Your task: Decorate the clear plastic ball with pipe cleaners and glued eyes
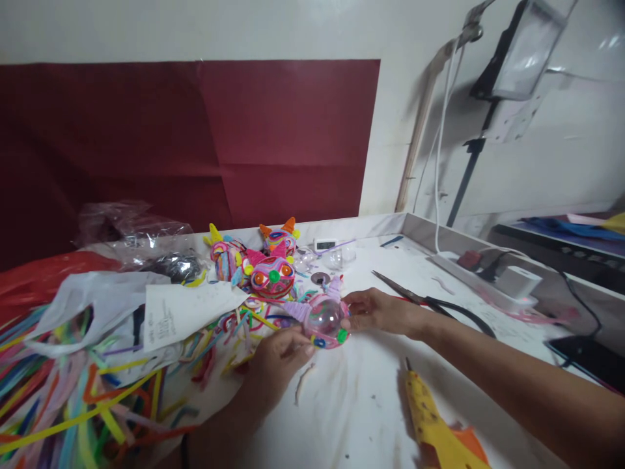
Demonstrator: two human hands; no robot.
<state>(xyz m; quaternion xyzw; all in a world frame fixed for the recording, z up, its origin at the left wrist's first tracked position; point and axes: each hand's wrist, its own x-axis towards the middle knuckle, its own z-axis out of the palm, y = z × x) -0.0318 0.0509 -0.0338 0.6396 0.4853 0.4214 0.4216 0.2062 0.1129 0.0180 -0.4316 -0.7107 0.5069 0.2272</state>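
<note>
Between my two hands is a clear plastic ball (323,319) partly wrapped in pink pipe cleaner, with lilac ears and blue and green pieces on it. My left hand (279,365) grips its lower left edge between thumb and fingers. From the right, my right hand (378,312) is closed on the other side. Behind the ball sit finished-looking animal heads of coloured pipe cleaner, among them a pink one (271,276) with orange eyes and another with orange ears (280,240). Loose pipe-cleaner bits (244,322) lie just left of the ball.
Black-handled scissors (430,303) lie beyond my right forearm; a yellow glue gun (432,417) lies in front of it. Many pipe cleaners (73,397) spread at left under plastic bags and a paper (180,312). A power strip (488,286) runs along the right rim.
</note>
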